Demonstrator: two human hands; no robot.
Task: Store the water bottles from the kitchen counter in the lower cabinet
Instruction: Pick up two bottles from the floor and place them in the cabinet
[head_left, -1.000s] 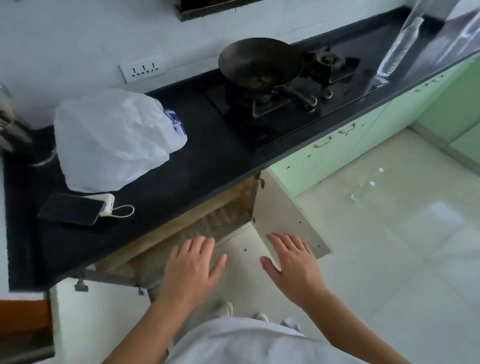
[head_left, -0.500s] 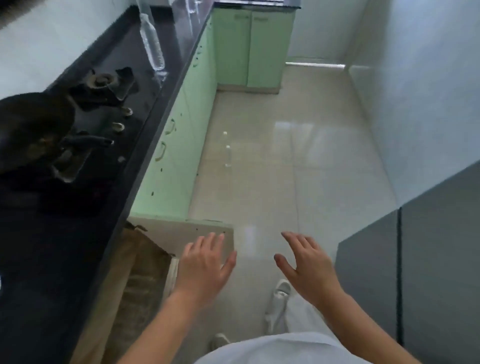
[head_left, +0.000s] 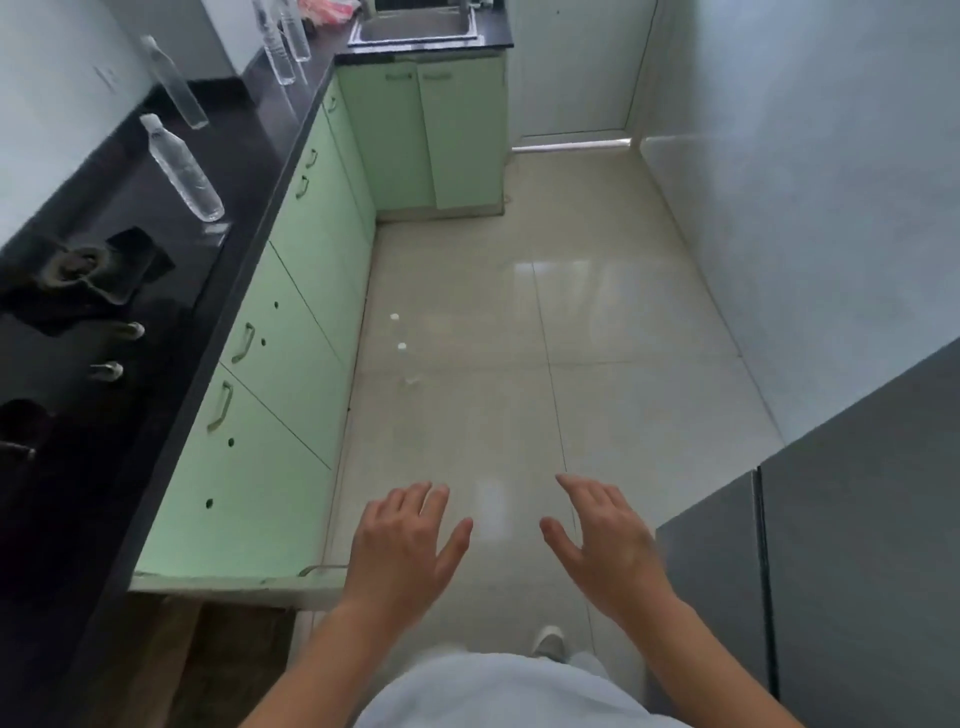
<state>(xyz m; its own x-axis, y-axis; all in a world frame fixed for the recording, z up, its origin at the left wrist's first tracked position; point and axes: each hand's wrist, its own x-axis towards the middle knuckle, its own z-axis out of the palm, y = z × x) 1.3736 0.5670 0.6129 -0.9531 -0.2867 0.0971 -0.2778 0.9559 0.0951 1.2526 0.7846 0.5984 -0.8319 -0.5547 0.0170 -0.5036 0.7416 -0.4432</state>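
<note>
Black stone forms the bench (head_left: 244, 171) along the left wall, and four clear water bottles are seen standing on it. The nearest bottle (head_left: 182, 166) is set just beyond the stove burner (head_left: 83, 265). A second bottle (head_left: 174, 83) stands behind it near the wall, and two far bottles (head_left: 278, 57) are grouped close together at the bench's corner, near the sink (head_left: 415, 28). Each is judged to be upright, so the long axis runs vertically and a grip round the body from the side is called for.

Below the bench, at the lower left, the lower cabinet (head_left: 218, 665) is shown open. Its door (head_left: 234, 586) is swung out into the aisle, just beside the left forearm.

The left hand (head_left: 400, 551) is held over the floor (head_left: 519, 364) with its fingers (head_left: 421, 496) straight and slightly spread, and nothing is gripped. The nearest bottle lies ahead and to the left of these fingers, well apart from them, and this hand is the nearer of the two. The right hand (head_left: 608, 556) is carried level with it, its fingers likewise spread and empty.

Open floor is available for walking forward along the green cabinet fronts (head_left: 291, 332). The aisle is bounded on the right by a grey appliance (head_left: 857, 571). The swung door's edge is judged to be the one thing that must be cleared.
</note>
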